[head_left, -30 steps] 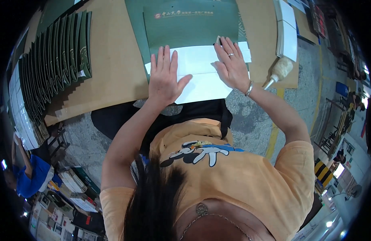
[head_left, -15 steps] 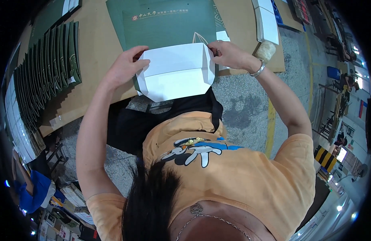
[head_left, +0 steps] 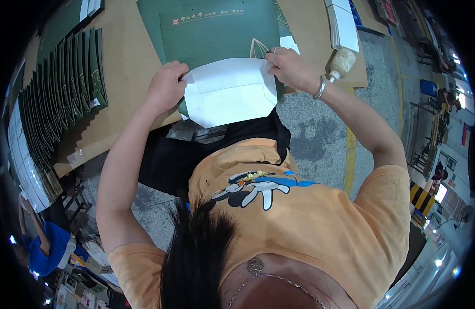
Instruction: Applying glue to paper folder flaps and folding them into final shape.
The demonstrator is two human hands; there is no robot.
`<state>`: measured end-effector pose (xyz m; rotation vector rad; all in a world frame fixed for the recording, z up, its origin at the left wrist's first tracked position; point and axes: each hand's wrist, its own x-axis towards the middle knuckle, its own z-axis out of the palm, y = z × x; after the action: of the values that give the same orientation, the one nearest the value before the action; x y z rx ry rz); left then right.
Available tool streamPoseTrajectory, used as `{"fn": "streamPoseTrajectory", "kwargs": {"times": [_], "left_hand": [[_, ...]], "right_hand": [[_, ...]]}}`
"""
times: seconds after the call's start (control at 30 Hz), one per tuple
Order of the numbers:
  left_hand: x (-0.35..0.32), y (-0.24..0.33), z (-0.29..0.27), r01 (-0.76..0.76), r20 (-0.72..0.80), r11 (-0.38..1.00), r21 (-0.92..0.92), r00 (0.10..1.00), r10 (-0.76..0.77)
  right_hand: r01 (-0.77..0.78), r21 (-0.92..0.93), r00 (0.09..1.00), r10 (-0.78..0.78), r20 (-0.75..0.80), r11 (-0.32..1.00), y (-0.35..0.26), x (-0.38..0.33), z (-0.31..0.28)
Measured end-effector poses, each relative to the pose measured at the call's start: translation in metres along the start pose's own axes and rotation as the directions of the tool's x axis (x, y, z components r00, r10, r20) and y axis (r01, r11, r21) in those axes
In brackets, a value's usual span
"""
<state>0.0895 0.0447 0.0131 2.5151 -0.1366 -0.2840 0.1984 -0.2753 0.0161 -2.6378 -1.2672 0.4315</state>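
Observation:
A green paper bag [head_left: 217,38] lies on the table with its bottom end toward me. That end is spread into white flaps [head_left: 229,98], which hang past the table's front edge. My left hand [head_left: 168,85] is closed on the left corner of the flaps, thumb and fingers pinching the paper. At the right corner my right hand [head_left: 294,68] pinches the upper edge, beside thin beige lines on the green paper. More green paper shows under the bag on both sides.
A row of folded green bags [head_left: 62,82] stands at the left of the cardboard-brown table [head_left: 121,67]. At the right edge lie a whitish squeeze bottle [head_left: 342,63] and a stack of white cards [head_left: 341,26]. A person in blue [head_left: 49,247] is at the lower left.
The left hand has moved from a spread grip on the flap's edge to a closed pinch at the corner. The upper white flap has flattened and its edge now bows outward.

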Motion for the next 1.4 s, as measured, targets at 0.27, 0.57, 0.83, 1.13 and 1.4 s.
{"fn": "streamPoseTrajectory", "kwargs": {"times": [0.27,0.57,0.83,1.13,1.4], "left_hand": [[-0.006,-0.018,-0.006,0.088,0.131,0.954,-0.288,0.990,-0.052],[-0.048,-0.012,0.042,-0.306,-0.333,0.918,0.253,0.863,0.379],[-0.081,0.030,0.053,-0.127,-0.348,0.899,0.419,0.892,0.288],[-0.062,0.031,0.077,-0.152,-0.218,0.901,0.406,0.942,0.257],[-0.082,0.032,0.076,0.019,-0.191,0.918,0.395,0.980,0.062]], "right_hand": [[-0.210,0.147,0.948,0.164,0.274,0.967,0.000,0.007,-0.019],[0.041,-0.055,0.941,-0.057,-0.333,0.998,-0.010,-0.046,0.033],[-0.174,-0.404,0.974,0.096,-0.206,0.898,-0.059,-0.059,0.020],[0.063,-0.071,0.969,-0.078,-0.233,0.995,-0.094,-0.027,0.059],[0.005,-0.158,0.966,-0.046,-0.255,0.987,-0.069,-0.047,0.065]]}}
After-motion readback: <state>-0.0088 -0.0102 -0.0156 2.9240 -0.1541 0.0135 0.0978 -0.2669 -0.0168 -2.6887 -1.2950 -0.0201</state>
